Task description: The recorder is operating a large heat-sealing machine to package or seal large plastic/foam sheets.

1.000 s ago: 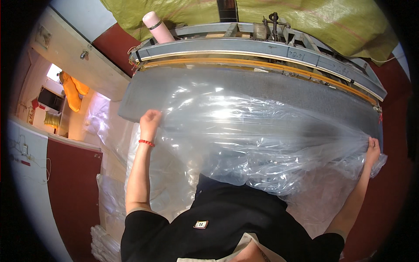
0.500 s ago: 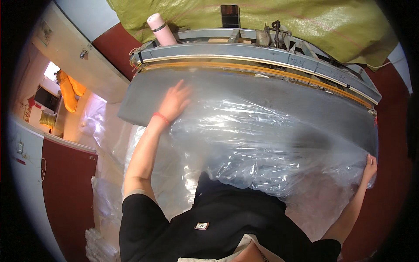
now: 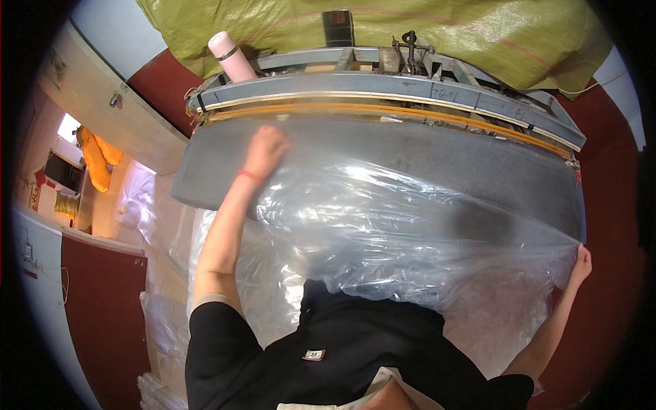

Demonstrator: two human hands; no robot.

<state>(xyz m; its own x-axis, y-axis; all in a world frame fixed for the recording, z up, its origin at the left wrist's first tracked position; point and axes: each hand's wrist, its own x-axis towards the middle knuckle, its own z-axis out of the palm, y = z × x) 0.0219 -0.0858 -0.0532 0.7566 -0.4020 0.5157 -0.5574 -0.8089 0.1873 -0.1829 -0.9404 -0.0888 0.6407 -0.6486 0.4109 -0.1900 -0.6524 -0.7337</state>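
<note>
A clear, crinkled plastic sheet (image 3: 383, 219) lies over the front of a long grey-topped bench (image 3: 478, 157) and hangs down toward my body. My left hand (image 3: 265, 152), with a red band at its wrist, is over the bench's left part at the sheet's upper edge. Its fingers are curled in and slightly blurred, seemingly gripping that edge. At the bench's right end, my right hand (image 3: 581, 265) pinches the sheet's corner. Between the two hands the edge runs taut on a slant, leaving the bench's far right surface bare.
Behind the bench top runs a grey metal frame (image 3: 287, 89) with orange strips (image 3: 383, 109) along it. A pink bottle (image 3: 232, 60) and a metal clamp (image 3: 410, 55) stand there. Yellow-green woven sheeting (image 3: 478, 34) hangs behind. An open door (image 3: 102, 102) is at left, with more plastic below.
My left hand has gone from spread fingers to curled ones. The sheet's edge is drawn tighter toward my right hand. The whole view has shifted slightly.
</note>
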